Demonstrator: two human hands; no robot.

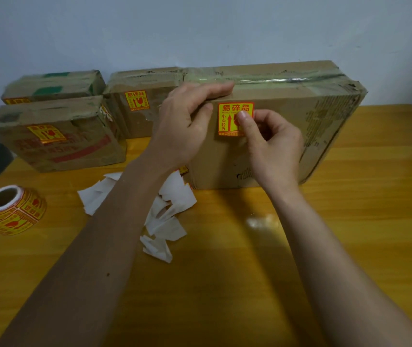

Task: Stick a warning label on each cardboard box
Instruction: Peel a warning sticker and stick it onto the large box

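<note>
Both forearms reach up from the near edge over the yellow counter (350,221), past a litter of white backing scraps (167,211). Further in, the right hand (272,144) has its fingers curled, thumb pressed flat on the warning label (232,116), which sits upright on the front face of the large cardboard box (287,131), directly under that thumb. Its left side and upper corners look stuck down. The left hand (187,121), fingers straight and together, steadies the box's top edge just left of the label. Three smaller boxes (57,139) to the left already carry labels; the label roll (12,209) lies at far left.
</note>
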